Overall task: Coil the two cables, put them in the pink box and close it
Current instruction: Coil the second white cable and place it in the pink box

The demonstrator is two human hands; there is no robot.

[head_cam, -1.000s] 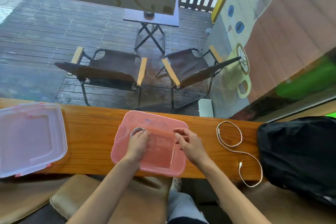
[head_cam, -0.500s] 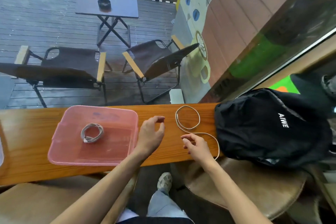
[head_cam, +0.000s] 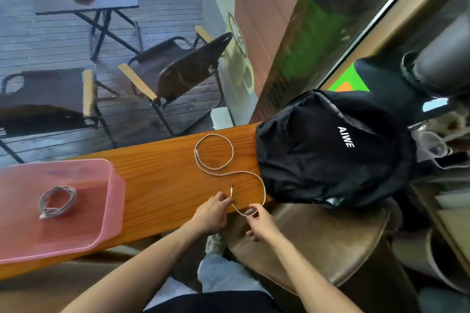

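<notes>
The pink box (head_cam: 115,198) stands open at the left of the wooden counter (head_cam: 162,180), and one coiled cable (head_cam: 57,201) lies inside it. A second white cable (head_cam: 216,151) lies uncoiled on the counter in a loop and an S-bend, reaching the near edge. My left hand (head_cam: 212,212) pinches this cable just below its plug end. My right hand (head_cam: 259,222) pinches the cable's lowest bend at the counter's near edge. The box's lid is out of view.
A black backpack (head_cam: 328,150) sits on the counter's right end, close to the loose cable. A brown leather stool (head_cam: 318,244) stands below my right hand. Beyond the window are folding chairs (head_cam: 183,71) and a small table on a wet deck.
The view swung right, away from the box. Both hands left the box, where the coiled cable now lies, moved to the loose cable and took hold of its near end.
</notes>
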